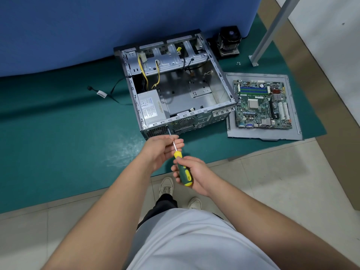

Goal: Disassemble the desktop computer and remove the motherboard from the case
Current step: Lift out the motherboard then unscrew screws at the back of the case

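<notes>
Screwdriver (182, 162): my right hand (191, 175) fingers wrap its handle, left hand (161, 148) fingers pinch the shaft. Tip at computer case (175, 90) rear; keep it square. Motherboard (262, 104) lies beside case, on side panel (231, 125).

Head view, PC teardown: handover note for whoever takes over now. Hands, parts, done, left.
Right hand grips the handle of the green-yellow screwdriver; left hand steadies its shaft, tip at the case's rear panel near the power supply.
Motherboard is out, lying on the side panel right of the case. Cooler stands behind; loose screws on the mat.
Done: motherboard removed.
Left: power supply and cables are in the case, probably next.
</notes>
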The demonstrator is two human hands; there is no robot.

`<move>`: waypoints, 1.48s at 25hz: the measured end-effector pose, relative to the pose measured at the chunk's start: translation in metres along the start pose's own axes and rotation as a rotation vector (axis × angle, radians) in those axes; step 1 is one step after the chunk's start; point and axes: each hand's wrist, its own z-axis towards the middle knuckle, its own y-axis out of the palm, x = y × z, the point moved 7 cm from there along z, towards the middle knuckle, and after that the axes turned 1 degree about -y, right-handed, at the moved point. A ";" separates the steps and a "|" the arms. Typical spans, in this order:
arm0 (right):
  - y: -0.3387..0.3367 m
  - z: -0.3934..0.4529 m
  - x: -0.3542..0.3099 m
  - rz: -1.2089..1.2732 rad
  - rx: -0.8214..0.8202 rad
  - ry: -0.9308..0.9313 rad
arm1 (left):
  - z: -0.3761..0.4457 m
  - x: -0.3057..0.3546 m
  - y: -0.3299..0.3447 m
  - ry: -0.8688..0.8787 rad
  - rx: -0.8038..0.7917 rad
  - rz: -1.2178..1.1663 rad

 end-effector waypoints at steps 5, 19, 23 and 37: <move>-0.002 0.004 -0.005 -0.134 0.114 -0.083 | -0.001 -0.001 0.000 0.042 0.157 0.110; -0.006 0.004 -0.004 -0.110 0.175 -0.117 | 0.010 0.016 0.000 0.144 0.436 -0.175; -0.011 0.004 -0.007 -0.172 0.231 -0.158 | 0.010 0.016 0.000 0.137 0.490 -0.184; -0.026 0.010 -0.007 -0.291 0.260 -0.213 | 0.004 0.016 0.003 0.124 0.429 -0.220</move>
